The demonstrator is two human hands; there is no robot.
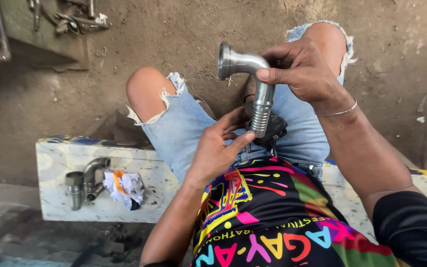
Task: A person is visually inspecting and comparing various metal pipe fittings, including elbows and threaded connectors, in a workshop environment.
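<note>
Steel, bright and bent at an elbow: a hydraulic hose fitting [251, 81] held up over the lap in the head view, flared nut end pointing away to the left, ribbed hose tail pointing down. Right hand [300, 66] clenched around the bend, thumb pressed along the straight shank, a thin bracelet [339, 112] at the wrist. Left hand [218, 148] just below, half open, fingers spread and curled up, fingertips touching the ribbed tail and the black part [272, 129] at its foot; whether gripping that part or merely steadying it cannot be told. Judging by the pose, a fitting or inspecting step, tail end meeting the black part; next move likely calling for a firm, straight push or twist with the right hand and a steady brace from the left.

Well to the left of the left hand, on the worn white painted table [60, 198]: a second bent fitting [95, 175], a short threaded ferrule [75, 189] beside it, and a crumpled rag [124, 188] touching them. Bare dirt floor [174, 34] beyond the knees.
</note>
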